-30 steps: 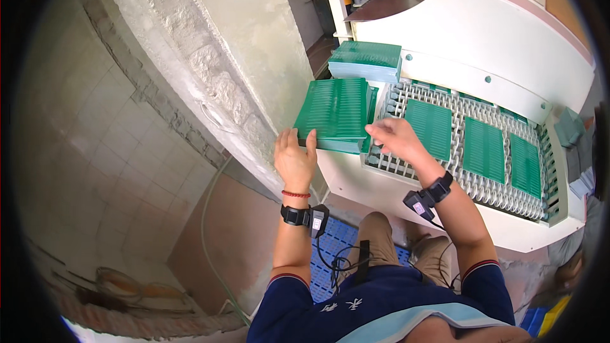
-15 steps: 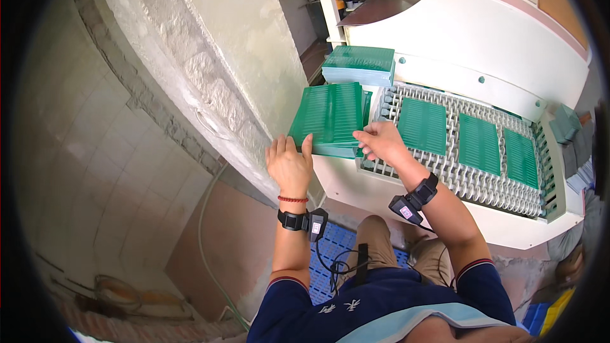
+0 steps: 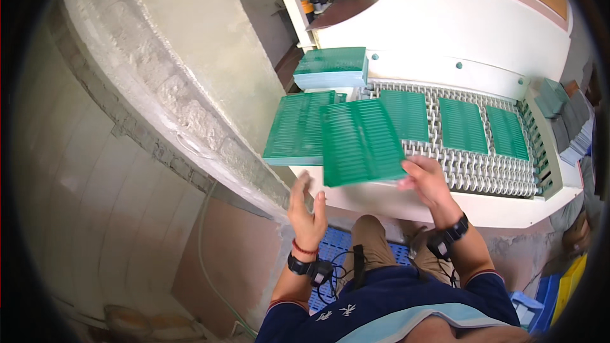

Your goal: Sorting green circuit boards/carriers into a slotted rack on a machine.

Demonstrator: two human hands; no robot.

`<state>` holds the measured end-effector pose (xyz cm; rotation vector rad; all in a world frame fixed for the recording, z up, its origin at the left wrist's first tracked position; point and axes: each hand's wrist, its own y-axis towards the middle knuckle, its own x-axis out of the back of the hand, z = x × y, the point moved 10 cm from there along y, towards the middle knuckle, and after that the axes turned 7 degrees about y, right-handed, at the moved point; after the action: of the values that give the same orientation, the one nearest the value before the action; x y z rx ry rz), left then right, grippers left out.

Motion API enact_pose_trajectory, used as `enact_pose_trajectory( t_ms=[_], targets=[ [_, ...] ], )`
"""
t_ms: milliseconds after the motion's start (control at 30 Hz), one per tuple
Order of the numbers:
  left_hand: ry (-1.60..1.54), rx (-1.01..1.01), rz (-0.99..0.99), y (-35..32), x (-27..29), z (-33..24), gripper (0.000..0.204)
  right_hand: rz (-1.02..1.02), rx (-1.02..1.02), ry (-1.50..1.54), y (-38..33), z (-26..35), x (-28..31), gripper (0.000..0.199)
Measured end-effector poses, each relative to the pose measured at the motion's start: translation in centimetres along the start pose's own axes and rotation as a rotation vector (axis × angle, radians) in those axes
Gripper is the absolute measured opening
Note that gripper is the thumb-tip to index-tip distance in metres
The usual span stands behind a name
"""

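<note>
One green panel [image 3: 362, 143], in the head view, is pinched at its near right corner by the right hand [image 3: 428, 183], overlapping a stack of panels [image 3: 293, 128] to the left; the left hand [image 3: 309, 213], loosely open and unladen, is just nearer. Three flat panels [image 3: 462, 125] lie rightward on the roller conveyor [image 3: 489, 181].

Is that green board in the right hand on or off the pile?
Off: the right hand holds the green board by one corner, askew and mostly right of the pile.

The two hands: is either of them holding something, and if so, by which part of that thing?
The right hand holds a green ribbed panel by its lower right corner. The left hand holds nothing.
</note>
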<state>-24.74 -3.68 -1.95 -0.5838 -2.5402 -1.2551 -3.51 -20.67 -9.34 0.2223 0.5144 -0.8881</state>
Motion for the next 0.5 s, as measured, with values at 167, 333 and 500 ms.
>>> enact_pose_trajectory(
  t_ms=[167,333,500],
  targets=[
    [-1.235,0.580,0.691,-8.8,-10.8,2.5,0.046,-0.079,0.087,0.035,-7.7,-0.8,8.9,0.016],
    [-1.501,0.849,1.010,-14.1,-16.1,-1.4,0.050,-0.197,0.105,0.076,-11.0,-3.4,12.9,0.012],
    [-1.270,0.899,0.934,-16.2,-18.1,1.5,0.044,-0.215,0.066,-0.001,-11.0,-5.5,14.2,0.011]
  ],
)
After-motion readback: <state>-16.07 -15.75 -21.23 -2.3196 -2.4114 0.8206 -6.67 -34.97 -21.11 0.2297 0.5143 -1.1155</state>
